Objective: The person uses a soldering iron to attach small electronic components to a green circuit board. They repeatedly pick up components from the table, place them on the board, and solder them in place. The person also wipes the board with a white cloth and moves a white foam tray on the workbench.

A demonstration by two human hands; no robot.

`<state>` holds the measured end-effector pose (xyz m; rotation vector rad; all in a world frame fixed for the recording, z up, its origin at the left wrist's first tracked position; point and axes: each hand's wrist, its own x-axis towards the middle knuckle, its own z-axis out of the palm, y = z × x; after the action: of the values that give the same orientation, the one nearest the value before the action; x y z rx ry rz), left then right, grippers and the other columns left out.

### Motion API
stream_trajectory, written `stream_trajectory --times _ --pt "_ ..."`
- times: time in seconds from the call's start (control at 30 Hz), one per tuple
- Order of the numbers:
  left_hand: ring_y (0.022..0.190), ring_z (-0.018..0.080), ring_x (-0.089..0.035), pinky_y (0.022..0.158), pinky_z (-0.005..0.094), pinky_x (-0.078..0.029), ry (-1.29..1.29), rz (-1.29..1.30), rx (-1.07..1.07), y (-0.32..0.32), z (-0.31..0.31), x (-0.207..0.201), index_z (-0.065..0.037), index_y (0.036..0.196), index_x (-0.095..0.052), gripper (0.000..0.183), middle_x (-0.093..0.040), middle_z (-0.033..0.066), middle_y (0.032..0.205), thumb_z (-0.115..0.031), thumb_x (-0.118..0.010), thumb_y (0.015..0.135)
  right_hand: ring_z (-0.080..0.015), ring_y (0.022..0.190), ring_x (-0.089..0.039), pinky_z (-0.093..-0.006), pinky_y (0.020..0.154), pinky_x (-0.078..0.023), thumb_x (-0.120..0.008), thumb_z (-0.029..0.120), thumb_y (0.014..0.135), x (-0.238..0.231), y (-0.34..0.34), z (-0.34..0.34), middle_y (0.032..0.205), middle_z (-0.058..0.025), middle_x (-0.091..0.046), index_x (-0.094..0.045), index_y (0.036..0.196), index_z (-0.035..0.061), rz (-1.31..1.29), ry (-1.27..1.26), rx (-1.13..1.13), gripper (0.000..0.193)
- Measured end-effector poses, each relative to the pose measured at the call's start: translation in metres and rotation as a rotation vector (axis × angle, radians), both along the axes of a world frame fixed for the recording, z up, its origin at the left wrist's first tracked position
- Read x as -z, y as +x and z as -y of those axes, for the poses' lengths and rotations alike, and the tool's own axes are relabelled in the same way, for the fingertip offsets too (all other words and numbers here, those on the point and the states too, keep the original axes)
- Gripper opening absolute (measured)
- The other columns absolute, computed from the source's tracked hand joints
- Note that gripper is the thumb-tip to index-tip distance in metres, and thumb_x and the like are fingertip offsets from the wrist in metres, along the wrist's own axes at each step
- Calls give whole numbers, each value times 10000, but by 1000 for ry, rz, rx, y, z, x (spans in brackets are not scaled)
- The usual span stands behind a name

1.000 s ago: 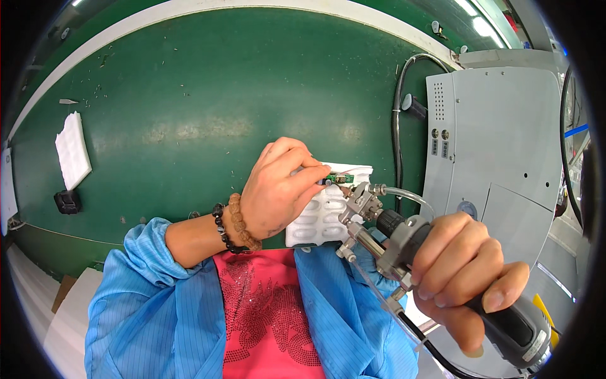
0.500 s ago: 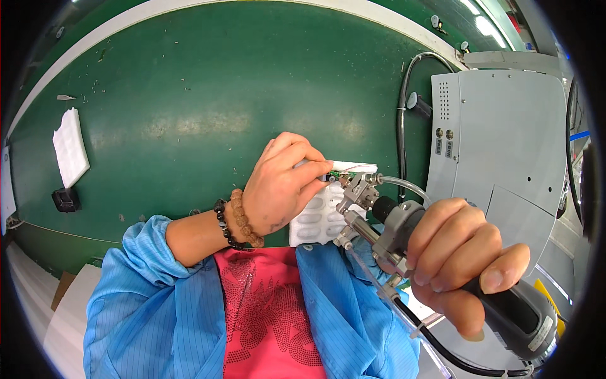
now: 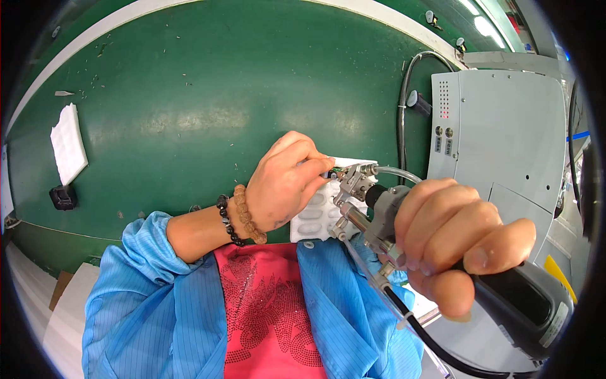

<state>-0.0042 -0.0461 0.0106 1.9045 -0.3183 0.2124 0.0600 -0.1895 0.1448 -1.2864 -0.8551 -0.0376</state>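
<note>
In the head view, the right hand (image 3: 464, 243) is wrapped around the thick grip of a black-and-grey hand tool (image 3: 521, 303), whose metal head (image 3: 356, 183) stands at a small green board (image 3: 339, 170). This board is at the far edge of a white moulded tray (image 3: 309, 219). The left hand (image 3: 287, 177) is narrow, its fingertips gathered at the board's left end; whether they pinch it or only press, one cannot tell. The step in hand seems to be applying the tool to the board, and the next move calls, in one's judgement, for steady left fingers and a small, exact motion of the tip. The metal head covers the contact point, and the clear tube (image 3: 404, 174) could pull on it. To the right stands a grey machine box (image 3: 505, 139); far left lie a white foam piece (image 3: 69, 145) and a small black block (image 3: 63, 197).
</note>
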Motion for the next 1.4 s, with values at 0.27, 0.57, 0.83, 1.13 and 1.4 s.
stream_trajectory --times 0.27,0.57,0.83,1.13,1.4 --pt "891 279 -615 770 370 -516 47 17 -14 0 -6 1 -17 976 -704 305 -649 90 904 -22 -796 685 -129 469 -519 -254 417 -457 -761 245 878 -9 -6 38 675 -24 -547 -436 981 82 -18 253 -79 378" --pt "888 294 -627 778 391 -516 100 -25 -61 13 -20 -29 -27 994 -704 287 -686 113 898 -130 -807 747 -86 448 -538 -200 407 -479 -730 276 903 -18 -24 67 603 -2 -531 -477 1007 56 90 319 50 351" --pt "1036 355 -596 908 422 -478 241 103 -362 160 -73 -42 -14 1084 -667 414 -674 168 1078 -341 -735 839 -69 425 -489 -187 379 -424 -718 264 913 -6 -27 54 613 17 -503 -451 1002 58 71 372 43 348" --pt "1188 353 -556 1028 429 -432 668 51 -739 4 -215 -58 -33 1159 -656 401 -625 171 1236 -273 -742 849 -78 472 -499 -198 432 -427 -684 272 940 -1 -24 63 622 27 -477 -463 1044 44 56 328 -51 334" --pt "1061 320 -617 930 414 -484 900 -235 -1309 -141 -330 -50 -25 1152 -676 413 -669 152 1162 -325 -719 872 -70 462 -497 -195 422 -430 -684 274 939 -2 -24 49 610 29 -470 -467 1043 47 50 294 -46 331"
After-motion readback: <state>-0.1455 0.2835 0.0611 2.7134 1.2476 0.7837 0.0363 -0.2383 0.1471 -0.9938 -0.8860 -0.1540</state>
